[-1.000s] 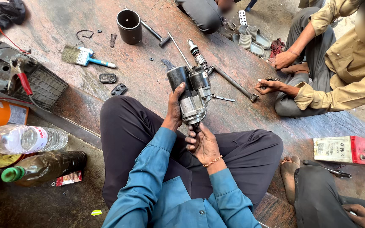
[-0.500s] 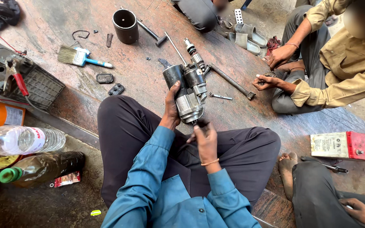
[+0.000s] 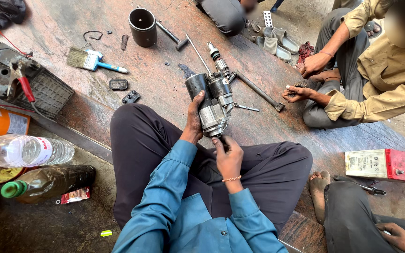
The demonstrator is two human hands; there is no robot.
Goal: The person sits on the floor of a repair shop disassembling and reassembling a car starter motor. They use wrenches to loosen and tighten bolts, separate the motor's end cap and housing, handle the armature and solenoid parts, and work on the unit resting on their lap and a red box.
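Observation:
A grey and black starter motor (image 3: 213, 100) is held above my crossed legs. My left hand (image 3: 194, 117) grips its left side, fingers wrapped around the housing. My right hand (image 3: 227, 154) is closed on a dark tool handle (image 3: 222, 139) pressed against the motor's near end. Just beyond the motor, a metal shaft with a gear (image 3: 218, 61) rests on the brown floor.
A black cylinder (image 3: 142, 26), a paintbrush (image 3: 90, 60), a long rod (image 3: 258, 90) and small parts lie ahead. Bottles (image 3: 24, 151) and a battery with a red clamp (image 3: 22, 84) are at left. Another person (image 3: 357, 89) sits at right; a red and white battery (image 3: 385, 165) lies nearby.
The motor has shifted slightly in my hands, and my right hand has settled lower against its near end. The person at right has barely moved.

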